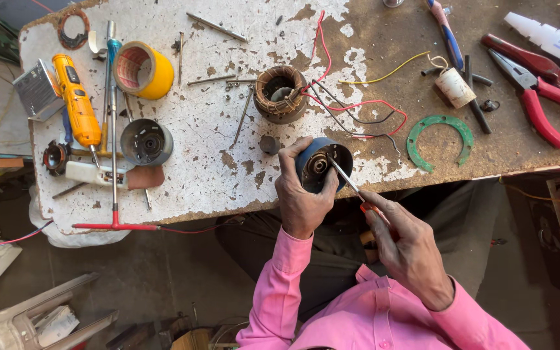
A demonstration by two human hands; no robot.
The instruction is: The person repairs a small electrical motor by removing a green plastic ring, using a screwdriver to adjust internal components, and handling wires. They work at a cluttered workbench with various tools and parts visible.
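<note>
Left hand wrapped around a blue motor can, held just over the near edge of the worn table. Right hand pinching a screwdriver, tip inside the can's open mouth. Behind, near: copper coil with loose wires.

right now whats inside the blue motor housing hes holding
Inside the blue motor housing sits a round metal hub with a central bearing hole. The screwdriver tip reaches in from the right hand. The left hand covers the housing's back and lower side.
</note>
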